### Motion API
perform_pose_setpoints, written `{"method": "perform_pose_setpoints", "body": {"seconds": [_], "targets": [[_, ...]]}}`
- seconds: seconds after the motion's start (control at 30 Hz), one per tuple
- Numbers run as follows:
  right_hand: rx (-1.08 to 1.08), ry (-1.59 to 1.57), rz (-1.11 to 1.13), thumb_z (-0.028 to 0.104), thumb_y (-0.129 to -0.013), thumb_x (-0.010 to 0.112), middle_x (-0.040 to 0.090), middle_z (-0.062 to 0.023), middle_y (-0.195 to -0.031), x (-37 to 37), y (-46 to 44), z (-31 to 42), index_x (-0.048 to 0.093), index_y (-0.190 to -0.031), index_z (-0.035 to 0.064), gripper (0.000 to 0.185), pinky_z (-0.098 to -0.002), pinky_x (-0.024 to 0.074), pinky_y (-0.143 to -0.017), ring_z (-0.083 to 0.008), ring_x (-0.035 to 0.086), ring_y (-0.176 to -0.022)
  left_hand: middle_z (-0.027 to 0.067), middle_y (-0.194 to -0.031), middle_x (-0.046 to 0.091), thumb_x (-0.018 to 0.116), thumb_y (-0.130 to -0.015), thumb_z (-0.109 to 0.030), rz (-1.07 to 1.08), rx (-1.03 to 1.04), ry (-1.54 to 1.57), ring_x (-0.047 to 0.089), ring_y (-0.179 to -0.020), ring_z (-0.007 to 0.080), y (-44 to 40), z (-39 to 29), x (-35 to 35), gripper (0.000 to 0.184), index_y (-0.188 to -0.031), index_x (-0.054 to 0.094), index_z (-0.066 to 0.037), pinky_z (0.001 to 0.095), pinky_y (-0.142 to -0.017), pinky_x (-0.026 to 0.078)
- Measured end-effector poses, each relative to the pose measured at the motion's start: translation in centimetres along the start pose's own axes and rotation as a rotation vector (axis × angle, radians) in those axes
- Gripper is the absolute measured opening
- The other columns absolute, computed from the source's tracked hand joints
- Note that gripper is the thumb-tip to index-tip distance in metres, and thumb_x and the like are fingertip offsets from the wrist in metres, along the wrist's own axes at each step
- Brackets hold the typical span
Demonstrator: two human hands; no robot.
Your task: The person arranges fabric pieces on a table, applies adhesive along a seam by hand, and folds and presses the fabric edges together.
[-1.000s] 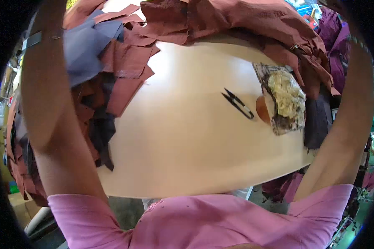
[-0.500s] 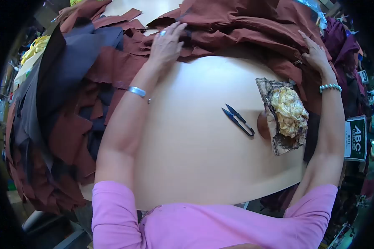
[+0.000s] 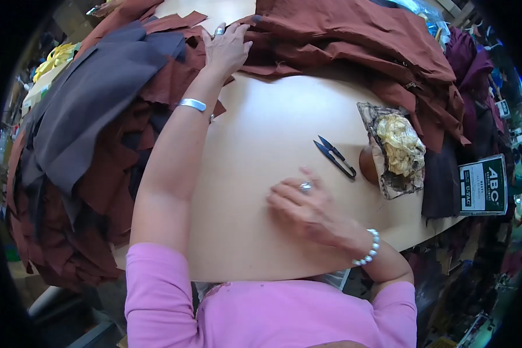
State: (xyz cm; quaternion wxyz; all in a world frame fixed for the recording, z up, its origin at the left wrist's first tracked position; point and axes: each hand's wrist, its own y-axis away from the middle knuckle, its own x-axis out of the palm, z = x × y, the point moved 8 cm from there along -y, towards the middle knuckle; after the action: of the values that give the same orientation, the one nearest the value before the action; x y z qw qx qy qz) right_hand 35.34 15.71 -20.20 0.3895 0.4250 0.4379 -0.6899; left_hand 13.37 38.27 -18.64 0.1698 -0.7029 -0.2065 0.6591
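Observation:
My left hand (image 3: pixel 226 51) lies spread on the reddish-brown cloth (image 3: pixel 354 37) at the far side of the table. Its fingertips rest near the cloth's edge, a ring on one finger. Over the bare tabletop hovers my right hand (image 3: pixel 310 209), slightly blurred, its fingers loosely bent and apart with nothing visible in them. Beyond it lie black thread snips (image 3: pixel 335 158), blades pointing up and left. To their right, a worn board (image 3: pixel 380 168) carries a crumpled yellowish plastic bundle (image 3: pixel 400 145). A round brown object (image 3: pixel 368 163) is partly hidden beneath the board.
Dark grey cloth pieces (image 3: pixel 93 93) and reddish-brown scraps (image 3: pixel 107 185) hang in a pile over the left side. Purple cloth (image 3: pixel 475 81) sits at the right, near a green and white ABC box (image 3: pixel 482 187). Part of another person's hand (image 3: pixel 105 8) shows at the upper left.
My right hand has left the cloth at the right and come back over the near tabletop. The cloth now lies flatter. My left hand has shifted slightly, still on the cloth.

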Motion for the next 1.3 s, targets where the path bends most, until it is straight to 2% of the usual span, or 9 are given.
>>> {"method": "perform_pose_setpoints", "body": {"seconds": [0.07,0.2,0.3,0.5,0.77,0.9,1.13,1.17,1.3], "targets": [[0.008,-0.119,-0.041,0.008,-0.076,0.058,0.055,-0.008,-0.11,1.9,-0.6,-0.4,0.059,-0.104,0.0051,0.028,-0.0474,0.0341,-0.101,-0.0218,0.053,-0.105,0.0049,-0.131,0.052,0.056,-0.087,-0.032,-0.064,-0.009,-0.14,0.043,-0.127,0.0279,-1.4,-0.5,0.4,0.043,-0.126,0.05,-0.016,0.0646,-0.102,0.023],[0.006,-0.235,-0.086,0.002,-0.074,0.059,0.058,-0.0079,-0.112,1.8,-0.5,-1.0,0.06,-0.102,0.0037,0.029,-0.0479,0.0363,-0.101,-0.024,0.054,-0.102,0.0053,-0.123,0.058,0.059,-0.086,-0.031,-0.1,-0.039,0.021,0.052,-0.115,0.0283,-4.7,-1.3,1.5,0.042,-0.124,0.052,-0.015,0.0551,-0.098,0.036],[-0.013,-0.22,-0.071,0.008,-0.077,0.055,0.054,-0.0078,-0.111,2.0,-0.5,-1.1,0.058,-0.105,0.0029,0.029,-0.0463,0.035,-0.102,-0.0218,0.052,-0.104,0.0186,-0.11,0.06,0.049,-0.079,-0.002,-0.172,0.02,0.162,0.056,-0.103,0.0344,-5.7,-4.1,-0.5,0.036,-0.114,0.056,-0.005,0.0406,-0.091,0.044],[-0.004,-0.228,-0.036,0.01,-0.078,0.053,0.053,-0.0071,-0.113,2.2,-0.6,-1.4,0.058,-0.105,0.0035,0.028,-0.0459,0.0343,-0.103,-0.0209,0.051,-0.104,0.0219,-0.113,0.057,0.043,-0.08,0.002,-0.1,0.399,0.629,0.052,-0.108,0.037,-6.7,-9.7,1.8,0.036,-0.115,0.054,-0.001,0.041,-0.096,0.041],[0.023,-0.275,-0.052,0.01,-0.08,0.055,0.053,-0.0057,-0.113,2.1,-0.6,-1.5,0.058,-0.105,0.0039,0.027,-0.045,0.0335,-0.103,-0.0198,0.052,-0.105,0.0169,-0.098,0.057,0.047,-0.074,0.001,-0.229,0.657,-0.016,0.053,-0.099,0.0306,-5.9,-8.6,-0.7,0.024,-0.095,0.058,0.0,0.038,-0.089,0.043],[0.038,-0.299,-0.049,0.01,-0.079,0.057,0.054,-0.0057,-0.111,2.0,-0.8,-1.6,0.059,-0.104,0.0043,0.026,-0.0445,0.0337,-0.102,-0.0204,0.053,-0.104,0.0117,-0.079,0.058,0.047,-0.085,-0.011,-0.014,0.402,-0.06,0.058,-0.08,0.0284,-8.4,-6.3,-1.8,0.013,-0.086,0.056,-0.002,0.0377,-0.076,0.045],[0.054,-0.323,-0.066,0.008,-0.077,0.06,0.055,-0.0062,-0.109,2.0,-0.9,-1.8,0.059,-0.102,0.0045,0.025,-0.0439,0.0344,-0.102,-0.0213,0.053,-0.103,0.009,-0.078,0.06,0.044,-0.094,-0.022,0.465,-0.127,0.986,0.058,-0.074,0.0259,-11.4,-0.5,4.7,0.025,-0.088,0.054,-0.001,0.0404,-0.075,0.045],[0.056,-0.327,-0.069,0.008,-0.078,0.06,0.055,-0.0062,-0.109,2.0,-0.9,-1.8,0.059,-0.102,0.0045,0.025,-0.0439,0.0344,-0.101,-0.0213,0.053,-0.102,0.0109,-0.096,0.062,0.041,-0.097,-0.032,0.483,-0.141,0.945,0.058,-0.089,0.0244,-10.8,-0.4,4.2,0.037,-0.104,0.055,0.002,0.04,-0.083,0.045],[0.054,-0.347,-0.078,0.008,-0.078,0.058,0.055,-0.0058,-0.108,2.0,-0.9,-1.9,0.06,-0.101,0.0047,0.022,-0.0439,0.0347,-0.101,-0.0214,0.053,-0.102,0.0156,-0.118,0.056,0.048,-0.093,-0.022,-0.104,0.171,0.518,0.052,-0.108,0.0244,-5.5,-6.0,-4.1,0.039,-0.123,0.049,0.004,0.0367,-0.093,0.042]]}}
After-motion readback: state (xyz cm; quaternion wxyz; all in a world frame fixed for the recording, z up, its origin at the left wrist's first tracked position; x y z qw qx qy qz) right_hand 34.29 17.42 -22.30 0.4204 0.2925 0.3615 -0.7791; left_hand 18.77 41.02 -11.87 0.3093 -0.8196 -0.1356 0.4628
